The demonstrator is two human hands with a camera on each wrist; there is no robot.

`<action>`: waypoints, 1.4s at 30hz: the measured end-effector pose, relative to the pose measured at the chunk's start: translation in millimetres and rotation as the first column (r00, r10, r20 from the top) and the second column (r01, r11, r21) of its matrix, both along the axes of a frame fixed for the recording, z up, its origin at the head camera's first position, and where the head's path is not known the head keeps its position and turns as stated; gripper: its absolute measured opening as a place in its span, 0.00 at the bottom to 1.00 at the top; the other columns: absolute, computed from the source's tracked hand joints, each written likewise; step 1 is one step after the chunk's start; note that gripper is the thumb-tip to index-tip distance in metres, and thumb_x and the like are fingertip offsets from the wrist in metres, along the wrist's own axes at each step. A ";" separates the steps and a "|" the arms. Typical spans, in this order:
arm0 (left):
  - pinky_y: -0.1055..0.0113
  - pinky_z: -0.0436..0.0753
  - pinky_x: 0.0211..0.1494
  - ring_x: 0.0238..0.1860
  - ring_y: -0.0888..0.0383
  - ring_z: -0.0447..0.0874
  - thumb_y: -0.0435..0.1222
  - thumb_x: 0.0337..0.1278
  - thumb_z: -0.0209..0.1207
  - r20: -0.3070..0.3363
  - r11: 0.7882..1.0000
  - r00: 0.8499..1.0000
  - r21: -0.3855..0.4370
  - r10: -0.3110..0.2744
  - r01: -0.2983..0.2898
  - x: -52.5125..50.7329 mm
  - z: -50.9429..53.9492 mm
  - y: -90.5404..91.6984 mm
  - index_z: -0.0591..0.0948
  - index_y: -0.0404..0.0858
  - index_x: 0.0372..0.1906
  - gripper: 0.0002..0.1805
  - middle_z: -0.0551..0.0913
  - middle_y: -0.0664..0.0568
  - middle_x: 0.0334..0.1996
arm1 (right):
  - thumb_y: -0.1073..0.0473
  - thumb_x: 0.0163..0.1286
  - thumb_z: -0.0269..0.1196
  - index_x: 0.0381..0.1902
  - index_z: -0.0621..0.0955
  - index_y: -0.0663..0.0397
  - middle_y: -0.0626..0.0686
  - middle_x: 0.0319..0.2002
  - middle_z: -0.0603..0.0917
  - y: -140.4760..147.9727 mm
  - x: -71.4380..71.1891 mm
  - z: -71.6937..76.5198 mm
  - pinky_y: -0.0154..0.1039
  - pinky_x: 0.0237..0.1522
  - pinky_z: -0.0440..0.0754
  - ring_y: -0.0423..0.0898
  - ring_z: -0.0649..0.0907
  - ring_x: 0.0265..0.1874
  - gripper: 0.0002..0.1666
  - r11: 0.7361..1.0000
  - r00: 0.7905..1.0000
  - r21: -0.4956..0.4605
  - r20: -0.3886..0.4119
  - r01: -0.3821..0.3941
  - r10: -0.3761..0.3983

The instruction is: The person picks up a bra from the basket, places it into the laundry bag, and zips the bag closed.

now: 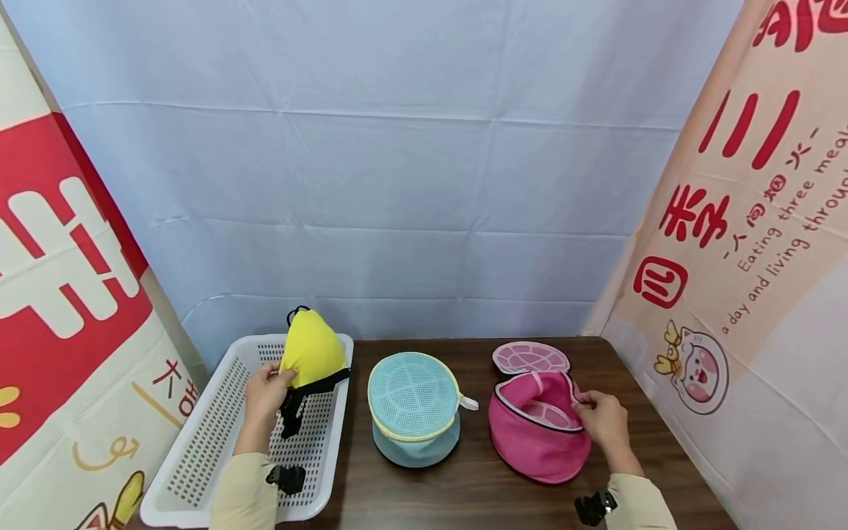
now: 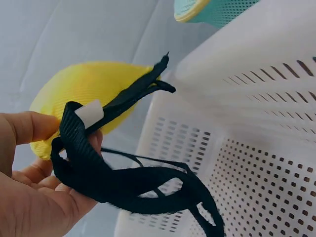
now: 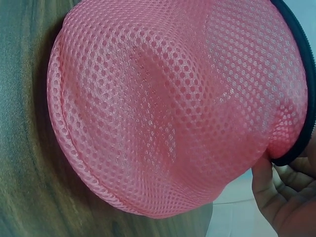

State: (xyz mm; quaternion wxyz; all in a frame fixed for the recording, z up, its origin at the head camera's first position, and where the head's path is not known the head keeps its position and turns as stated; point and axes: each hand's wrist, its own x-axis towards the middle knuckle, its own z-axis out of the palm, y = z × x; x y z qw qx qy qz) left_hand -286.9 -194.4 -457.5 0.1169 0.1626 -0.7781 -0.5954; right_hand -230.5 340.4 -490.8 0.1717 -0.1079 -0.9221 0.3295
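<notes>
My left hand (image 1: 265, 401) pinches a yellow bra (image 1: 313, 346) with black straps, held up above the far part of a white basket (image 1: 334, 471). In the left wrist view its black band (image 2: 118, 182) dangles beside the fingers, with a small white tag (image 2: 90, 113) on it. At the right, my right hand (image 1: 606, 425) grips the zippered rim of a pink mesh laundry bag (image 1: 539, 453), which stands unzipped on the table. The bag's lid (image 1: 531, 358) is folded back behind it. The right wrist view shows the bag's mesh side (image 3: 163, 113) and dark zipper (image 3: 303, 39).
Between basket and pink bag stands a closed blue mesh laundry bag (image 1: 412, 397) with yellow trim and a white tab (image 1: 469, 403). All stand on a dark wooden table (image 1: 464, 493). A pale cloth backdrop (image 1: 397, 184) hangs behind, with printed cloths at both sides.
</notes>
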 end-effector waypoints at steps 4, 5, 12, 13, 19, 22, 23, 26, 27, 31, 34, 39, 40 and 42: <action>0.65 0.74 0.33 0.33 0.54 0.76 0.33 0.57 0.56 -0.021 0.999 0.999 -0.011 -0.039 0.039 3.7 7.4 2.2 0.74 0.27 0.49 0.17 0.78 0.39 0.38 | 0.65 0.57 0.63 0.32 0.82 0.69 0.61 0.26 0.82 -0.1 -0.9 -2.4 0.54 0.35 0.72 0.61 0.78 0.32 0.09 1.000 1.000 -0.003 0.008 -0.005 0.005; 0.66 0.75 0.32 0.33 0.55 0.77 0.33 0.56 0.56 -0.019 0.999 0.999 -0.009 -0.040 0.039 4.2 8.7 3.1 0.74 0.28 0.49 0.17 0.79 0.40 0.38 | 0.65 0.57 0.63 0.32 0.82 0.70 0.61 0.26 0.82 -0.1 -0.8 -2.7 0.53 0.35 0.72 0.61 0.78 0.31 0.09 1.000 1.000 -0.005 0.010 -0.006 0.006; 0.64 0.75 0.35 0.32 0.57 0.78 0.31 0.56 0.56 -0.061 0.994 0.992 0.022 -0.108 0.109 9.1 19.2 10.7 0.74 0.28 0.48 0.15 0.80 0.40 0.38 | 0.66 0.57 0.63 0.32 0.82 0.69 0.61 0.26 0.82 0.0 0.1 -1.8 0.52 0.34 0.72 0.60 0.79 0.31 0.09 1.000 1.000 -0.002 -0.005 -0.006 0.006; 0.64 0.74 0.36 0.33 0.57 0.78 0.31 0.56 0.56 -0.069 0.992 0.990 0.023 -0.124 0.126 9.6 20.9 12.1 0.74 0.27 0.48 0.16 0.81 0.39 0.38 | 0.66 0.57 0.63 0.32 0.82 0.70 0.61 0.26 0.82 0.1 0.1 -1.4 0.52 0.34 0.72 0.60 0.79 0.31 0.09 1.000 1.000 -0.002 -0.005 -0.009 0.009; 0.70 0.76 0.39 0.35 0.60 0.78 0.28 0.58 0.54 -0.083 0.981 0.980 0.066 -0.179 0.185 9.9 31.8 22.8 0.73 0.26 0.49 0.15 0.80 0.37 0.43 | 0.66 0.57 0.63 0.32 0.82 0.70 0.60 0.26 0.82 0.8 0.2 0.1 0.50 0.33 0.72 0.59 0.79 0.30 0.09 1.000 1.000 0.000 -0.005 -0.020 0.020; 0.72 0.75 0.40 0.39 0.59 0.78 0.28 0.58 0.54 -0.094 0.973 0.977 0.112 -0.193 0.203 10.0 36.2 28.2 0.72 0.25 0.50 0.16 0.78 0.34 0.47 | 0.66 0.56 0.63 0.32 0.82 0.69 0.59 0.25 0.82 0.8 0.4 0.0 0.49 0.32 0.73 0.59 0.79 0.29 0.08 1.000 1.000 0.000 -0.009 -0.019 0.019; 0.72 0.75 0.40 0.40 0.59 0.78 0.27 0.58 0.54 -0.098 0.971 0.976 0.120 -0.195 0.206 10.1 37.5 29.9 0.71 0.25 0.51 0.16 0.77 0.33 0.49 | 0.66 0.56 0.63 0.32 0.82 0.69 0.59 0.25 0.82 0.8 0.4 -0.3 0.49 0.32 0.73 0.59 0.79 0.29 0.08 1.000 1.000 0.001 -0.010 -0.018 0.018; 0.72 0.75 0.40 0.43 0.57 0.78 0.28 0.58 0.54 -0.106 0.968 0.975 0.138 -0.198 0.211 10.0 40.6 34.8 0.71 0.25 0.52 0.17 0.75 0.32 0.51 | 0.66 0.56 0.63 0.32 0.82 0.69 0.60 0.26 0.83 0.7 -0.1 -0.8 0.49 0.33 0.73 0.59 0.80 0.29 0.09 1.000 1.000 -0.003 -0.013 -0.020 0.020; 0.72 0.75 0.40 0.43 0.56 0.78 0.28 0.58 0.54 -0.105 0.967 0.974 0.140 -0.199 0.212 10.3 41.5 36.2 0.71 0.25 0.52 0.17 0.75 0.32 0.51 | 0.66 0.57 0.63 0.32 0.82 0.69 0.60 0.26 0.83 0.7 -0.4 -0.9 0.49 0.33 0.73 0.59 0.80 0.30 0.09 1.000 1.000 -0.005 -0.011 -0.023 0.022; 0.70 0.75 0.41 0.43 0.55 0.78 0.29 0.58 0.54 -0.101 0.969 0.976 0.133 -0.194 0.207 12.6 45.7 41.9 0.71 0.26 0.52 0.17 0.76 0.33 0.51 | 0.65 0.57 0.63 0.32 0.82 0.69 0.59 0.25 0.82 0.5 -0.2 -1.3 0.49 0.33 0.72 0.58 0.79 0.29 0.09 1.000 1.000 -0.007 0.000 -0.029 0.029; 0.69 0.75 0.42 0.43 0.54 0.78 0.29 0.58 0.54 -0.099 0.970 0.976 0.130 -0.194 0.206 14.3 49.4 47.1 0.72 0.27 0.52 0.17 0.77 0.33 0.50 | 0.66 0.56 0.64 0.32 0.82 0.68 0.58 0.25 0.82 0.1 1.0 -1.8 0.48 0.33 0.72 0.58 0.79 0.29 0.08 1.000 1.000 -0.005 0.001 -0.024 0.024; 0.69 0.76 0.40 0.44 0.50 0.79 0.27 0.57 0.54 -0.118 0.967 0.972 0.130 -0.205 0.220 15.9 54.5 56.1 0.72 0.27 0.52 0.17 0.77 0.33 0.50 | 0.66 0.57 0.64 0.32 0.82 0.69 0.59 0.26 0.82 -0.2 0.8 -1.0 0.48 0.33 0.72 0.58 0.79 0.30 0.09 1.000 1.000 -0.010 0.008 -0.023 0.023; 0.69 0.76 0.40 0.44 0.50 0.79 0.27 0.57 0.55 -0.123 0.967 0.971 0.130 -0.206 0.221 16.2 55.4 58.0 0.72 0.28 0.52 0.17 0.77 0.33 0.49 | 0.66 0.57 0.64 0.33 0.82 0.69 0.59 0.26 0.82 -0.1 0.4 -0.7 0.48 0.33 0.72 0.58 0.79 0.30 0.09 1.000 1.000 -0.011 0.011 -0.024 0.025; 0.69 0.76 0.39 0.44 0.49 0.79 0.27 0.57 0.55 -0.133 0.966 0.969 0.125 -0.210 0.227 16.3 57.0 61.9 0.73 0.28 0.51 0.16 0.78 0.34 0.48 | 0.66 0.57 0.64 0.33 0.82 0.69 0.60 0.26 0.82 0.3 -0.4 -0.7 0.49 0.33 0.72 0.59 0.79 0.30 0.09 1.000 1.000 -0.007 0.006 -0.027 0.027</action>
